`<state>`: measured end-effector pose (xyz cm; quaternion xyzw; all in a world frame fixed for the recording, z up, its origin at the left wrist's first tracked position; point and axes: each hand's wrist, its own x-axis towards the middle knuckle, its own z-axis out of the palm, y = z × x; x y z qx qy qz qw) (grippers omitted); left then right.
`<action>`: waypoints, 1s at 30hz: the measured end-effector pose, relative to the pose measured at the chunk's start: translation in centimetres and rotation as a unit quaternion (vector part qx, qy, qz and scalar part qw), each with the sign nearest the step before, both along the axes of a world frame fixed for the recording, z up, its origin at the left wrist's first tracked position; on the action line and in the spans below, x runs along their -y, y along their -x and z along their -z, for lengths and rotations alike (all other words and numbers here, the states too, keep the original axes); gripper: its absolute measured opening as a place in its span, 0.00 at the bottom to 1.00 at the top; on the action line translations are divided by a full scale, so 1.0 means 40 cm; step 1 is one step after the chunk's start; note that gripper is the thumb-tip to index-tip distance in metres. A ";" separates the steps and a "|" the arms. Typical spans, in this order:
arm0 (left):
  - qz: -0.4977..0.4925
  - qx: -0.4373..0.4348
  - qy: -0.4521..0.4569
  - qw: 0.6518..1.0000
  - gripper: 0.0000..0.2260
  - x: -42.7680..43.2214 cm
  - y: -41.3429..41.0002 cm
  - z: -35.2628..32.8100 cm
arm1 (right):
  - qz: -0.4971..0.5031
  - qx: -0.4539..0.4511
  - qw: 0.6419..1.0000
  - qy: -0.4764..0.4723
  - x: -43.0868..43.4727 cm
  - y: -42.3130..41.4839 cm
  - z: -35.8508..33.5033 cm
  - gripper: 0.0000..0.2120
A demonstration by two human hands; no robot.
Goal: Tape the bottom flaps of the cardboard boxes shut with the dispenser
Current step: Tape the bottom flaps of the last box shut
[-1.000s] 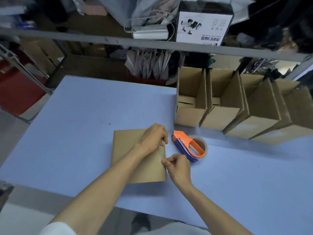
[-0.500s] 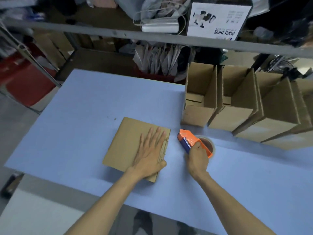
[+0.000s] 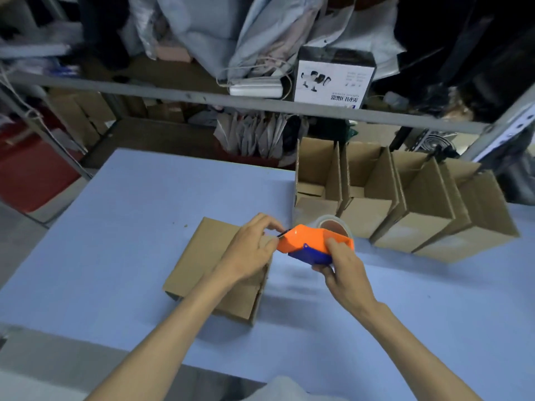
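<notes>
You work at a pale blue table whose near edge runs along the bottom of your view, with grey floor showing at 7 o'clock. A flattened cardboard box lies on the table near its centre, tilted so its long side runs toward 1 o'clock. Your left hand hovers over the box's far right corner, its fingers curled and the thumb and forefinger pinched together at the nose of the tape dispenser; whether they hold tape you cannot tell. Your right hand is wrapped around the dispenser's rear, thumb on the orange top, fingers under the blue underside, holding it clear of the table just off the box's right edge. The tape roll sits at the dispenser's far end.

At 2 o'clock from the dispenser a row of opened cardboard boxes stands at the table's far right, packed side by side with their flaps upright. Beyond the table at 12 o'clock a grey metal shelf rail crosses the view. On the shelf stand a black-and-white printed carton, a white power strip and heaps of bagged clothing. Under the rail stand grey mailer bags. At 9 o'clock something red sits beyond the shelf's legs.
</notes>
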<state>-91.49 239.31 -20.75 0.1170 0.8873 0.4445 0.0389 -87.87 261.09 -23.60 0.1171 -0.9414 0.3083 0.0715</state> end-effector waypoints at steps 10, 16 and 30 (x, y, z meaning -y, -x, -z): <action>0.027 0.041 -0.005 0.999 0.06 0.003 0.052 -0.026 | -0.037 -0.005 0.999 -0.022 -0.022 0.002 -0.011 0.14; -0.025 0.037 0.013 0.999 0.06 -0.005 0.054 -0.011 | -0.038 0.152 0.986 0.061 -0.027 0.020 -0.021 0.23; -0.118 0.242 -0.052 0.962 0.09 0.022 0.056 0.052 | -0.055 0.058 0.995 -0.063 0.020 0.031 0.000 0.23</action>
